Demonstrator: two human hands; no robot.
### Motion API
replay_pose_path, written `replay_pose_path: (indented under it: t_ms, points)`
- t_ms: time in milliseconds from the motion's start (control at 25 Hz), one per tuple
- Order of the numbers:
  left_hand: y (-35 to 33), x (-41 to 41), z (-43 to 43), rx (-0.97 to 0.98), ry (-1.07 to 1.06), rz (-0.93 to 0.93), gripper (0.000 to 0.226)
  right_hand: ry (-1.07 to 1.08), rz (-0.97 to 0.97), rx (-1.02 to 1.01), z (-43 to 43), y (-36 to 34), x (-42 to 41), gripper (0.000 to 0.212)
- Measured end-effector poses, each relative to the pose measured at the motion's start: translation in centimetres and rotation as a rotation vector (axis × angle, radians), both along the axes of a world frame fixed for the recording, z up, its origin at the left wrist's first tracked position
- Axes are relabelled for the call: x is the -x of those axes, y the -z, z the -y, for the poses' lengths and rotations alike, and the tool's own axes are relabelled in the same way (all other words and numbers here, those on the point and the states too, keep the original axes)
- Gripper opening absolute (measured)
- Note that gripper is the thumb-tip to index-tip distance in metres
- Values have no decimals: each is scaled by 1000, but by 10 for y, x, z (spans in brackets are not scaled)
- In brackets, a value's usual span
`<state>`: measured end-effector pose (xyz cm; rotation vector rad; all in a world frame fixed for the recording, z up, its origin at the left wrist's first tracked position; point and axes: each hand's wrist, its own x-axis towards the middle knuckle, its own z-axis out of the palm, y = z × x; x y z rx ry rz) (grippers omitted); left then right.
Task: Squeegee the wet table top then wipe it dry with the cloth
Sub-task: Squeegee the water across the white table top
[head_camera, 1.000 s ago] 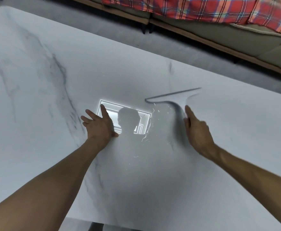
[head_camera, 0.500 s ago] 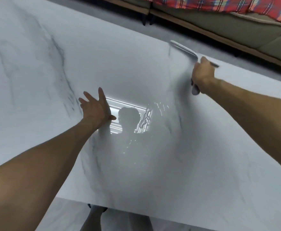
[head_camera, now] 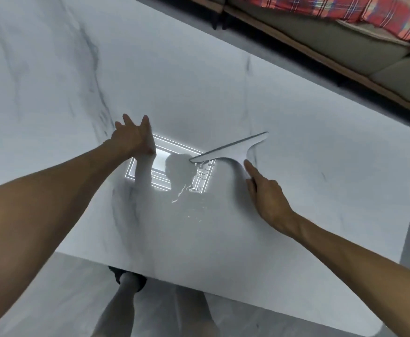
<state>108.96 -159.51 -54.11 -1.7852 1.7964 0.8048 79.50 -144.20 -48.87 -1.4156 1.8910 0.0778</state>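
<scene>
Both forearms are bare to the frame's edge, with no sleeve showing. The left hand (head_camera: pixel 133 137) and right hand (head_camera: pixel 267 197) wear nothing. Below the table's near edge, pale light-grey trousers (head_camera: pixel 116 310) and a dark shoe (head_camera: pixel 136 279) show.

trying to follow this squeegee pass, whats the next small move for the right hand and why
Probably keep drawing the squeegee toward the near table edge. The right hand holds its handle, blade flat on the top, and water beads glint just nearer than the blade. The left hand rests flat, bracing.
</scene>
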Motion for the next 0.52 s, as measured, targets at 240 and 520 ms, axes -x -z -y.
replay_pose_path:
  t_ms: [240, 520]
  points:
    - [-30, -32, -91, 93, 103, -139, 42, 33, 60, -31, -24, -39, 3, 43]
    - [-25, -76, -149, 145, 51, -121, 40, 324, -30, 91, 56, -17, -49, 14]
